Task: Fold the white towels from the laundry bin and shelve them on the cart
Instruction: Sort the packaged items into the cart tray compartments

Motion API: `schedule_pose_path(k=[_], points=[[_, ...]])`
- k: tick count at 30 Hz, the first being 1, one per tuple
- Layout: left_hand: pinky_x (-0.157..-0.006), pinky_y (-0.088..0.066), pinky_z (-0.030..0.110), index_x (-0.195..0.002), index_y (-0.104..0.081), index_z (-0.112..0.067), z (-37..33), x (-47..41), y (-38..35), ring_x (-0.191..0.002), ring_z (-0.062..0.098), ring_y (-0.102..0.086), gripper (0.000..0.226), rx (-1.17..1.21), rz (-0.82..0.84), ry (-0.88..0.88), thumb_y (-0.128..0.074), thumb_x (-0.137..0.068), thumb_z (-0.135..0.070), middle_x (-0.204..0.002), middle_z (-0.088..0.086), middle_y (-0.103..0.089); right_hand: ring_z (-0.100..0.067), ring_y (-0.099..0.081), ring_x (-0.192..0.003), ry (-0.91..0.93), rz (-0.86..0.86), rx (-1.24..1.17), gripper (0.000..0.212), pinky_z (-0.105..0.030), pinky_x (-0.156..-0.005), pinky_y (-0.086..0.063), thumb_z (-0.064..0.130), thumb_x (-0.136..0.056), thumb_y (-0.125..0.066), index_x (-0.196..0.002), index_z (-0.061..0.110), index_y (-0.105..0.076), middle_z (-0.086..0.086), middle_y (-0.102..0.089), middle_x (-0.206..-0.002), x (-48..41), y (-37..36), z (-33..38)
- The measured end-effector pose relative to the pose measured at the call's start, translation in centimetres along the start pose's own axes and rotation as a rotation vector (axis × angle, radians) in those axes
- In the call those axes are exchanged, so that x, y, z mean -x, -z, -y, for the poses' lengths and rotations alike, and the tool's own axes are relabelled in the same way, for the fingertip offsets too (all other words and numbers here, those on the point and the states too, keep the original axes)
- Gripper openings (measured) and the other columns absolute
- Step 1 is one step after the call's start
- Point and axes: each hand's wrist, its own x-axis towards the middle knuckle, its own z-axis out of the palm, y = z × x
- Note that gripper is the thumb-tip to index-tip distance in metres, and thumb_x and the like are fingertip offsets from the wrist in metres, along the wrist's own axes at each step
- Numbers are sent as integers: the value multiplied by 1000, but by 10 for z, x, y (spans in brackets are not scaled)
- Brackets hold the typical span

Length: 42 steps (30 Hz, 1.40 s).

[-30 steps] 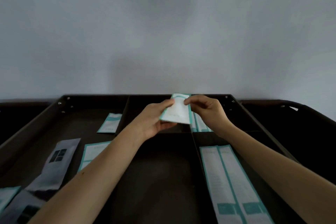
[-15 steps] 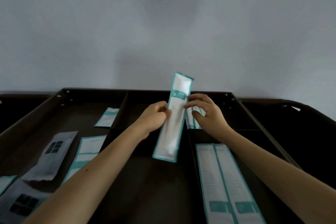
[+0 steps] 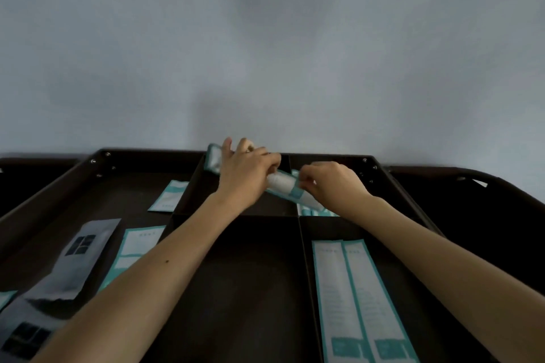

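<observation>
Dark tray point(image 3: 236, 289): left hand point(image 3: 247, 174) and right hand point(image 3: 333, 183) are pinching teal packet point(image 3: 281, 184); loose pinch risking wrong-compartment drop

The left hand point(image 3: 246, 175) and right hand point(image 3: 334, 184) grip a teal-edged packet point(image 3: 282, 183) above the dark tray point(image 3: 250, 289).

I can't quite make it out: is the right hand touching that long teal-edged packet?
Touching. The head view shows the right hand pinching the teal-edged packet at its teal band.
</observation>
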Motion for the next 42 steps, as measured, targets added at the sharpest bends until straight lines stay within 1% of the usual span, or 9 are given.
schedule_pose_path(k=[3, 7, 10, 13, 16, 23, 30, 36, 42], points=[[-109, 3, 40, -87, -60, -23, -4, -5, -7, -125, 29, -35, 11, 39, -140, -51, -51, -91, -19, -97, -5, -61, -17, -55, -81, -189, 150, -327, 14, -26, -70, -40, 28, -88, -61, -91, 15, -66, -1, -62, -86, -4, 3, -4], [-107, -23, 51, -111, -63, -19, -12, -11, -23, -129, 38, -28, 31, 298, -306, 50, -56, -85, -33, -135, 9, -47, -10, -52, -68, -395, 121, -596, 15, -22, -64, -41, 19, -85, -65, -70, 19, -61, 3, -59, -71, -4, -3, -23], [-112, -21, 48, -144, -32, -14, -23, -13, -33, -137, 38, -19, 68, 480, -90, 129, -64, -87, -31, -151, 18, -20, -8, -43, -54, -593, 55, -903, 29, -15, -46, -37, 13, -90, -60, -62, 19, -52, 3, -49, -60, -2, -9, -37], [-96, -40, 25, -146, -29, -12, -40, -18, -38, -119, 22, -53, 68, 820, 218, 249, -62, -89, -29, -139, 8, -49, -10, -45, -57, -727, 19, -1083, 31, -18, -43, -36, 11, -93, -54, -64, 17, -48, 0, -50, -64, -3, -15, -52], [-94, -46, 25, -139, -44, -13, -62, -24, -43, -112, 17, -59, 53, 865, 369, 219, -62, -89, -22, -130, 6, -59, -15, -50, -61, -832, 2, -1219, 31, -19, -36, -39, 8, -94, -52, -65, 14, -46, -5, -53, -69, 1, -24, -67], [-84, -44, 21, -125, -59, -10, -103, -39, -65, -106, 18, -62, 38, 844, 483, 183, -64, -87, -14, -120, 8, -64, -15, -50, -54, -942, 88, -1077, 25, -17, -38, -44, 6, -90, -58, -67, 9, -49, -8, -54, -68, 29, -34, -105], [-101, -35, 20, -139, -45, -18, -115, -38, -87, -127, 12, -47, 58, 818, 608, 195, -68, -85, -19, -139, 0, -51, -14, -47, -52, -941, 173, -938, 31, -20, -46, -44, 1, -87, -62, -59, 10, -51, -6, -51, -60, 36, -38, -130], [-97, -43, 22, -127, -58, -15, -115, -40, -94, -113, 14, -57, 46, 773, 654, 234, -70, -83, -24, -126, 2, -61, -10, -44, -52, -858, 350, -712, 30, -19, -49, -37, 4, -84, -67, -57, 12, -55, -2, -50, -58, 34, -47, -135], [-101, -39, 23, -129, -58, -20, -113, -42, -96, -117, 14, -54, 43, 733, 731, 239, -64, -87, -31, -130, 0, -58, -28, -63, -86, -841, 430, -529, 24, -31, -81, -51, 15, -81, -71, -96, -4, -67, -16, -67, -91, 29, -51, -135]])
